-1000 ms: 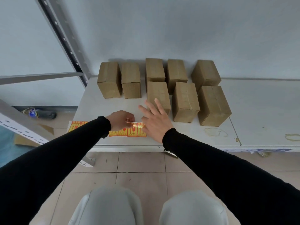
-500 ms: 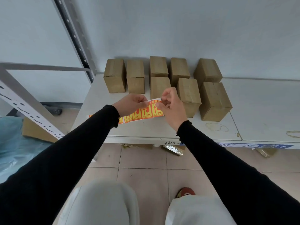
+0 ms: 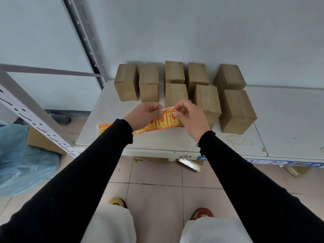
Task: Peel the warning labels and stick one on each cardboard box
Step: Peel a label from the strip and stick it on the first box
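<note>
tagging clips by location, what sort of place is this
Probably a warehouse packing or storeroom area: sealed cardboard boxes on a white table, slotted metal shelving, and a strip of warning labels.

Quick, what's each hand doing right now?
Left hand: pinching the strip of orange-and-yellow warning labels.
Right hand: pinching the strip's end label.

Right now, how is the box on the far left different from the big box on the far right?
The far-left box stands in the back row by the wall; the far-right box sits in front, nearer the table edge. The far-left box looks smaller and squarer-on; the far-right box sits turned. Both are plain brown cardboard, with no label.
</note>
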